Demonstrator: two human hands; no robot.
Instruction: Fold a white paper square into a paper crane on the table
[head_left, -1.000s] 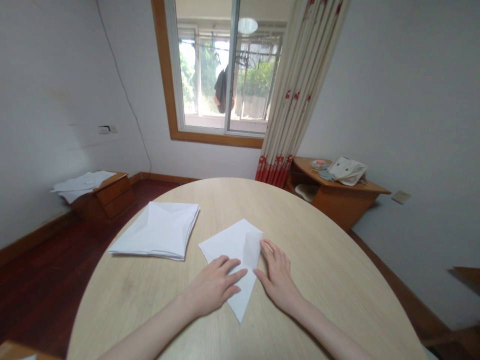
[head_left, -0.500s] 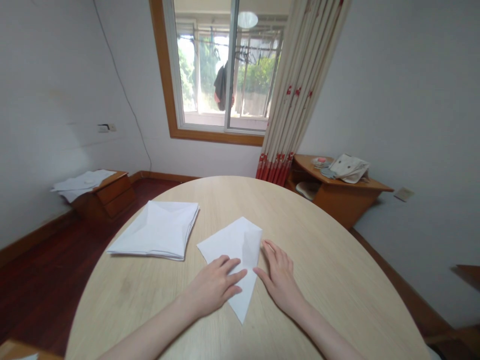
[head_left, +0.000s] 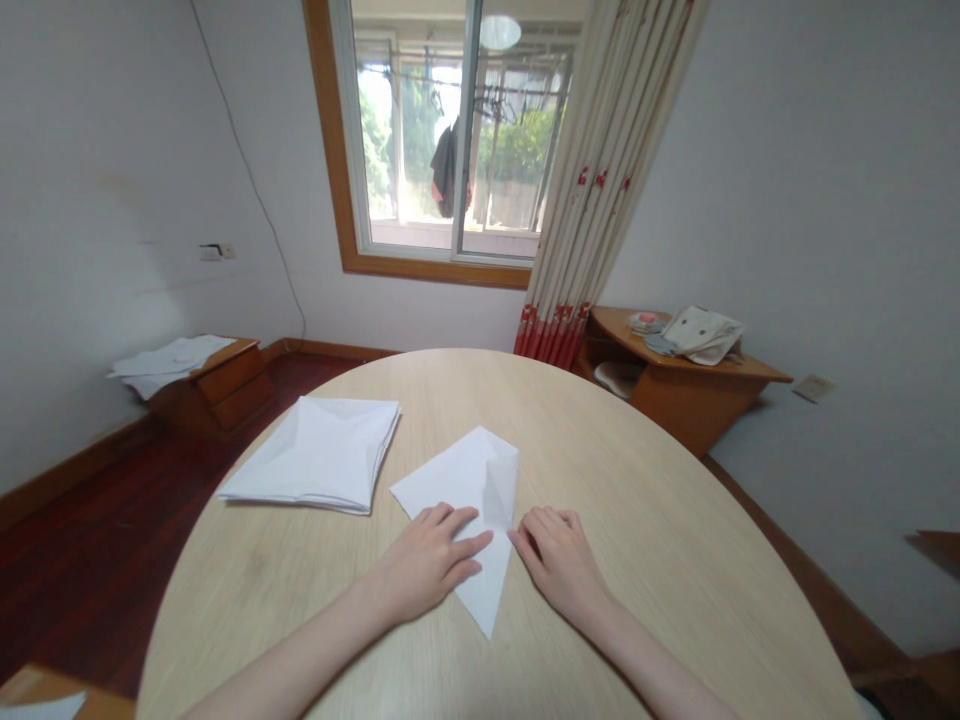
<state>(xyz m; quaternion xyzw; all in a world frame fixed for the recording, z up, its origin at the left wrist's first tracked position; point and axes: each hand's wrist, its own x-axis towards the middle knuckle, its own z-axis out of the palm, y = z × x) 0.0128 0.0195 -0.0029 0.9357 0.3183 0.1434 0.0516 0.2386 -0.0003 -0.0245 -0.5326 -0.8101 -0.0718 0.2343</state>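
A white sheet of paper (head_left: 446, 475), folded to a kite-like shape with a point towards me, lies on the round wooden table (head_left: 637, 480). A folded flap (head_left: 501, 485) runs along its right side. My left hand (head_left: 431, 560) rests flat on the sheet with its fingers spread, covering part of the lower left edge. At the right edge, my right hand (head_left: 559, 550) is closed, fingers curled in, with thumb and forefinger pinched at the fold. Its curled fingertips are partly hidden.
A stack of folded white paper (head_left: 322, 450) lies on the table's left side. Beyond the table are a low drawer cabinet (head_left: 232, 385) with papers on it, a curtain (head_left: 592, 180) by the window, and a corner desk (head_left: 690, 395) holding a cloth bag (head_left: 701, 335).
My right hand's fingers, stretched out along the paper's right edge before, have drawn back and curled in beside the thumb. The left hand stays on the sheet. The view has shifted slightly.
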